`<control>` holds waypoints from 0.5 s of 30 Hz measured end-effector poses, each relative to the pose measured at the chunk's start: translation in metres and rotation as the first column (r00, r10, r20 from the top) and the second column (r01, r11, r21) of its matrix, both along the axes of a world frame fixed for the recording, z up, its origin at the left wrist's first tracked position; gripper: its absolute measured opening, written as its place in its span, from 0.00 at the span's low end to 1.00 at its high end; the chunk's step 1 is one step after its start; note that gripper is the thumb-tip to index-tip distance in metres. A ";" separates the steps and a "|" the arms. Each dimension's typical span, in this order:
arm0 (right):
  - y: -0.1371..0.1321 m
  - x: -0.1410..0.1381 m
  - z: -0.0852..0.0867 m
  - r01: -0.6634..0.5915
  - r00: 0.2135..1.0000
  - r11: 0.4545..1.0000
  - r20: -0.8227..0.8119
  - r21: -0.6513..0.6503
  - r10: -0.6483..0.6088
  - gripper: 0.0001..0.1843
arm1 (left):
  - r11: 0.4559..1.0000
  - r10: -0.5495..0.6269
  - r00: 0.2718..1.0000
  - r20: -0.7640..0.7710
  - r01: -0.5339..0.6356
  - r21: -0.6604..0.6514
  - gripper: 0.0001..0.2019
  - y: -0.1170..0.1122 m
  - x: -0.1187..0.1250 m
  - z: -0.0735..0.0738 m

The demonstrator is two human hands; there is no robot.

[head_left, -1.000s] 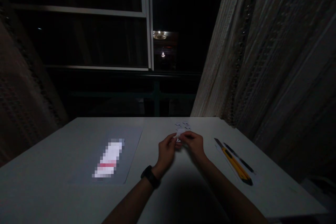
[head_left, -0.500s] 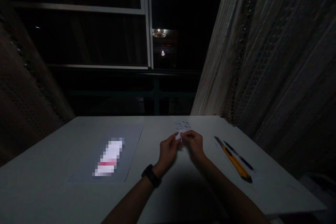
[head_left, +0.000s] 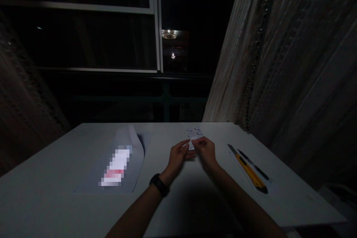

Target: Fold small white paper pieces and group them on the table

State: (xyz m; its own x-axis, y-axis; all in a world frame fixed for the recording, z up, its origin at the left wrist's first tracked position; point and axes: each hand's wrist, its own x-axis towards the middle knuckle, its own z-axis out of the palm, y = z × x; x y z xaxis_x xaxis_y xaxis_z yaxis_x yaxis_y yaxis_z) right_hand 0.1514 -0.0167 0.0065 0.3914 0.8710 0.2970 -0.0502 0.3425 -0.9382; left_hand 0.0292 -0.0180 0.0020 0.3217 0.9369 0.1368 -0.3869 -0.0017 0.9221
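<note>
Reference object: yellow utility knife [head_left: 251, 174], blade exposed, lying on the white table [head_left: 50, 208]. Small white paper piece [head_left: 192, 143]: left of the knife's blade end, held between both hands. Left hand [head_left: 177, 158], dark band [head_left: 159, 185] at wrist, pinches it by the fingertips; right hand [head_left: 206, 151], nearer the knife, pinches its other side. Marks on the piece too small to read. Four small marked slips [head_left: 194, 133] lie farther back and left of the knife. Black pen [head_left: 255, 165]: just right of the knife, roughly parallel. White sheet [head_left: 134, 167]: well left of the knife, far right part curled upward, middle pixelated
</note>
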 end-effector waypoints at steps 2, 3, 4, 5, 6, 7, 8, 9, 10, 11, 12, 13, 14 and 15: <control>0.001 0.001 -0.001 0.011 1.000 1.000 0.021 -0.001 -0.011 0.14 | 1.000 -0.010 1.000 0.021 0.010 -0.025 0.30 0.001 -0.001 -0.001; 0.001 0.001 -0.001 0.017 0.999 1.000 0.028 -0.006 -0.016 0.14 | 0.999 -0.014 1.000 0.028 0.015 -0.032 0.31 0.001 -0.001 -0.001; 0.001 0.001 -0.001 0.019 0.999 1.000 0.033 -0.012 -0.019 0.14 | 0.999 -0.020 0.999 0.033 0.022 -0.037 0.32 0.001 -0.001 -0.001; 0.001 0.002 -0.001 0.021 0.999 1.000 0.035 -0.018 -0.020 0.14 | 0.999 -0.026 0.999 0.033 0.027 -0.039 0.33 0.001 -0.001 -0.001; 0.001 0.002 -0.001 0.023 0.999 0.999 0.035 -0.023 -0.022 0.14 | 0.999 -0.030 0.999 0.029 0.031 -0.040 0.33 0.001 -0.002 -0.002; 0.001 0.002 -0.001 0.025 0.999 0.999 0.037 -0.027 -0.024 0.14 | 0.999 -0.035 0.999 0.022 0.035 -0.038 0.33 0.001 -0.002 -0.002; 0.001 0.002 -0.001 0.029 0.999 0.999 0.040 -0.030 -0.027 0.14 | 0.999 -0.037 0.999 0.015 0.037 -0.033 0.34 0.002 -0.002 -0.002; 0.001 0.002 -0.001 0.034 0.999 0.999 0.043 -0.034 -0.033 0.14 | 0.999 -0.038 0.999 0.007 0.038 -0.025 0.34 0.002 -0.002 -0.002; 0.001 0.002 -0.001 0.037 0.998 0.999 0.046 -0.038 -0.035 0.14 | 0.999 -0.037 0.999 0.002 0.037 -0.015 0.33 0.002 -0.002 -0.002; 0.001 0.002 0.000 0.039 0.998 0.998 0.045 -0.040 -0.037 0.14 | 0.999 -0.036 0.999 -0.002 0.036 -0.005 0.33 0.002 -0.002 -0.002; 0.001 0.002 0.000 0.036 0.998 0.999 0.043 -0.040 -0.034 0.14 | 0.999 -0.037 0.999 -0.003 0.037 0.004 0.32 0.002 -0.001 -0.003; 0.001 0.002 0.001 0.032 0.999 0.999 0.039 -0.037 -0.030 0.14 | 0.999 -0.039 0.999 -0.004 0.039 0.012 0.32 0.002 -0.001 -0.003; 0.001 0.002 0.001 0.026 0.999 0.999 0.033 -0.031 -0.025 0.14 | 0.999 -0.043 0.999 -0.008 0.043 0.014 0.32 0.002 -0.001 -0.003; 0.000 0.002 0.002 0.019 0.999 0.999 0.028 -0.026 -0.018 0.14 | 0.999 -0.048 0.999 -0.015 0.048 0.010 0.32 0.002 0.000 -0.003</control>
